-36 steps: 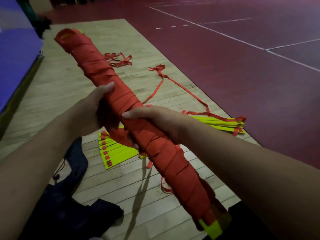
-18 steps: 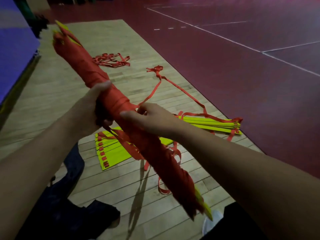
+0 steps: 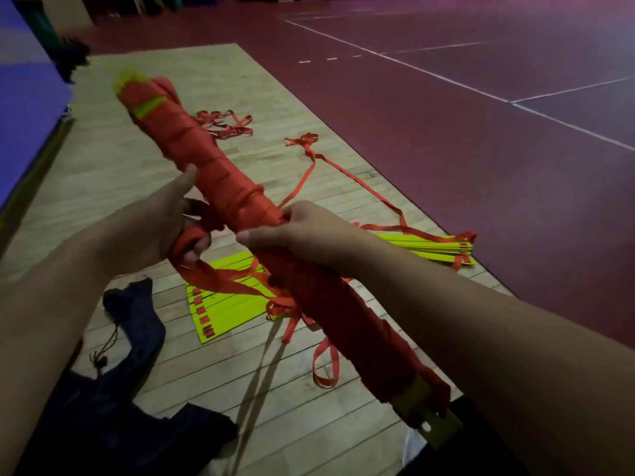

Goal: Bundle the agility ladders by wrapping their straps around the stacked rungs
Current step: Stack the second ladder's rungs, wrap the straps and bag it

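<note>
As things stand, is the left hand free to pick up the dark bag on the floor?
Probably not: the left hand grips the red strap beside the bundle. The bag lies below it, seemingly unobstructed.

Clear over bare wooden floor (image 3: 113,166) at left; cluttered below by loose straps (image 3: 291,326), yellow rungs (image 3: 233,304), dark bag (image 3: 144,331).
</note>
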`<state>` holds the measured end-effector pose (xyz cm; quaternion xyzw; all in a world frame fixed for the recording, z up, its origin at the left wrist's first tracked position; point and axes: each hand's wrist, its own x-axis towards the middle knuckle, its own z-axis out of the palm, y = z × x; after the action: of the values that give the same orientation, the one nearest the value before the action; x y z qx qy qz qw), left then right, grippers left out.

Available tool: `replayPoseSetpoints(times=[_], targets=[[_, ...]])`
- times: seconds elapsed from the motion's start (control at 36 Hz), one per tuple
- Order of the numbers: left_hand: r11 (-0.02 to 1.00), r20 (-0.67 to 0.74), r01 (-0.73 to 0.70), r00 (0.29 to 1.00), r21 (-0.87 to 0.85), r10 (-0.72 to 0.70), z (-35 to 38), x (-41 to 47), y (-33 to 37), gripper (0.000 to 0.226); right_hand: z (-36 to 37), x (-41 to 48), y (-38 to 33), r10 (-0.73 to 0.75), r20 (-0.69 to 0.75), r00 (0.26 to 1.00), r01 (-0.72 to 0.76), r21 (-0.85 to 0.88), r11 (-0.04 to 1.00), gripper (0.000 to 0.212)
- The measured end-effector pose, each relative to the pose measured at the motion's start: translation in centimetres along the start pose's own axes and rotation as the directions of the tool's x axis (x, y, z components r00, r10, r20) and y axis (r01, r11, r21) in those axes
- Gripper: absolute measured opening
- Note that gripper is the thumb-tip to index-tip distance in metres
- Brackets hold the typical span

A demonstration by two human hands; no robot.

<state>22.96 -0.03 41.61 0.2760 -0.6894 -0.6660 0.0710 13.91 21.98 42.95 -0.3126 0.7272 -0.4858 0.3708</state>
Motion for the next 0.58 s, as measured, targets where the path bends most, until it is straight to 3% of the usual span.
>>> replayPoseSetpoints(times=[0.03,0.08,0.11,0.17,0.22,0.31,0.36,0.44,0.5,0.58], targets=[[0.999,-0.018,0.021,1.000,-0.031,-0.021,0.1,-0.3,0.1,0.061,0.1,-0.2,-0.1,-0.034,-0.045,0.998,0.025,-0.193,0.981,0.040],[0.996,-0.031,0.006,0.999,-0.094,-0.009,1.0,-0.6,0.4,0.054,0.9,-0.9,-0.3,-0.149,-0.087,0.985,0.075,-0.563,0.823,0.040],[0.996,-0.059,-0.005,0.998,-0.086,0.000,1.6,-0.6,0.3,0.050,1.3,-1.1,-0.3,-0.204,-0.089,0.975,0.095,-0.664,0.741,0.041],[0.998,-0.122,-0.017,0.992,-0.063,0.009,2.9,-1.1,0.3,0.047,1.9,-1.5,-0.4,-0.263,-0.059,0.963,0.147,-0.703,0.696,0.044],[0.992,-0.164,-0.048,0.986,-0.114,0.029,3.1,-1.4,0.3,0.045,1.9,-1.4,-0.5,-0.241,-0.046,0.969,0.170,-0.584,0.794,0.042],[0.975,-0.151,-0.125,0.984,-0.185,0.097,2.5,-2.1,0.9,0.039,1.2,-0.4,-0.5,-0.136,-0.116,0.984,0.090,-0.332,0.939,0.051],[0.950,-0.089,-0.178,0.983,-0.257,0.160,2.4,-2.5,1.2,0.031,0.9,0.1,-0.4,-0.035,-0.058,0.998,0.031,-0.053,0.998,0.059],[0.901,-0.040,-0.191,0.981,-0.389,0.191,2.6,-3.1,1.4,0.030,0.6,-0.1,-0.1,0.017,0.236,0.972,-0.091,0.305,0.948,0.049],[0.870,-0.019,-0.183,0.980,-0.457,0.197,2.9,-3.6,1.5,0.029,0.6,-0.3,0.0,-0.006,0.352,0.936,-0.138,0.384,0.913,0.045],[0.869,0.010,-0.194,0.975,-0.455,0.223,3.1,-4.0,1.7,0.035,0.8,-0.5,-0.1,-0.033,0.397,0.917,-0.162,0.448,0.879,0.043]])
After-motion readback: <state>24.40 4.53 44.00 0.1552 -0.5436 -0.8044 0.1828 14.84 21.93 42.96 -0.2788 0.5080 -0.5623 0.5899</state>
